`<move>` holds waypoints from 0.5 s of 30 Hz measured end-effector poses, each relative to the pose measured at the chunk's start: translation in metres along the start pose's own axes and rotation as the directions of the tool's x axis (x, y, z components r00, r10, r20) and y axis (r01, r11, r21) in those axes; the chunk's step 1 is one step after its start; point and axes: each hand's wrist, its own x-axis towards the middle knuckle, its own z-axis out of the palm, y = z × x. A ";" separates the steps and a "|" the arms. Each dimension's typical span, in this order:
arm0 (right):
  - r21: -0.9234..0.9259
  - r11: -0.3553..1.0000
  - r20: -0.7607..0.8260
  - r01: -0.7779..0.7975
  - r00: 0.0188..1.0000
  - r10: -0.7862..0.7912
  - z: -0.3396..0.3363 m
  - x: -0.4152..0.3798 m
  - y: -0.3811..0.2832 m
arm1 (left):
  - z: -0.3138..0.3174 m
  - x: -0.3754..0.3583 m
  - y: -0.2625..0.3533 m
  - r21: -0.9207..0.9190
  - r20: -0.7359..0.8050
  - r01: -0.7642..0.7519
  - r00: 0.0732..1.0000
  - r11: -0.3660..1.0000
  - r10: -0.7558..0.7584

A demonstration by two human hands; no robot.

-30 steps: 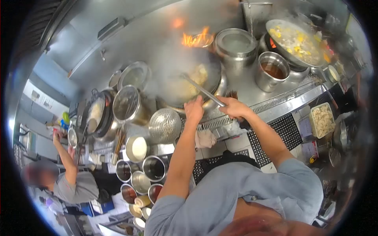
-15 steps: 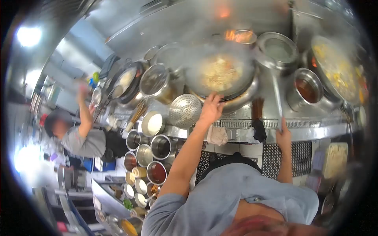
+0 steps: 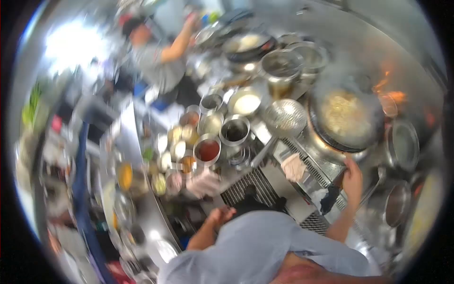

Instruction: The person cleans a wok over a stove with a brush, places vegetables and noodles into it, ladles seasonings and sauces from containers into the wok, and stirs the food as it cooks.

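Observation:
My right hand is stretched out beside the stove, its fingers extended up to the near rim of the wok. Pale, steaming food lies inside that wok. Just right of this hand, a long metal handle slants past; I see no grip on it. My left hand is low in front of my body, with blurred, partly curled fingers. Near it a pale folded cloth lies at the counter edge. A perforated strainer sits left of the wok.
Metal pots with red sauce, dark liquid and white contents crowd the left. Flames rise behind the wok. Another pot stands at right. A co-worker works at the far left stove.
My view has turned left. My left hand has left the wok's edge and come down beside my body. My right hand has let go of the long handle and moved to the wok.

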 end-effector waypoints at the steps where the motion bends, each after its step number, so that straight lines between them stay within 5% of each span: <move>1: 0.035 0.962 -0.068 0.269 0.962 -0.266 0.015 0.024 -0.039 | -0.063 0.059 -0.019 0.272 0.180 -0.078 0.983 0.959 0.029; 2: 0.257 0.910 -0.006 0.326 0.942 -0.336 0.026 0.038 -0.070 | -0.073 0.051 -0.030 0.831 0.061 -0.106 0.993 0.546 0.100; 3: 0.475 0.820 0.050 0.320 0.920 -0.388 0.038 0.042 -0.099 | -0.119 0.092 -0.069 0.935 0.219 -0.268 0.951 0.231 0.217; 4: 0.644 0.672 0.056 0.366 0.853 -0.519 0.053 0.041 -0.130 | -0.056 -0.001 -0.046 0.870 -0.150 0.037 0.969 0.491 0.194; 5: 0.795 0.487 0.020 0.361 0.787 -0.617 0.070 0.036 -0.158 | -0.118 0.075 -0.112 0.982 0.128 -0.177 0.879 0.066 0.459; 8: 0.772 0.618 0.405 0.147 0.636 -0.657 0.116 -0.005 -0.207 | -0.102 0.024 -0.164 0.950 -0.069 -0.072 0.902 0.305 0.426; 10: 0.706 0.698 0.591 0.121 0.444 -0.674 0.190 -0.026 -0.196 | -0.104 -0.009 -0.200 0.783 -0.257 -0.080 0.861 0.617 0.438; 12: 0.552 0.790 0.718 0.266 0.329 -0.613 0.272 -0.056 -0.132 | -0.120 -0.014 -0.253 0.753 -0.335 -0.024 0.846 0.657 0.414; 13: 0.400 0.862 0.833 0.312 0.268 -0.484 0.295 -0.075 -0.094 | -0.120 -0.024 -0.268 0.744 -0.391 0.086 0.861 0.663 0.326; 14: 0.301 0.889 0.883 0.346 0.252 -0.397 0.323 -0.093 -0.030 | -0.123 -0.030 -0.290 0.714 -0.419 0.095 0.852 0.694 0.314; 15: 0.072 0.932 0.978 0.355 0.159 -0.136 0.342 -0.106 0.039 | -0.137 -0.020 -0.326 0.760 -0.316 0.006 0.877 0.650 0.362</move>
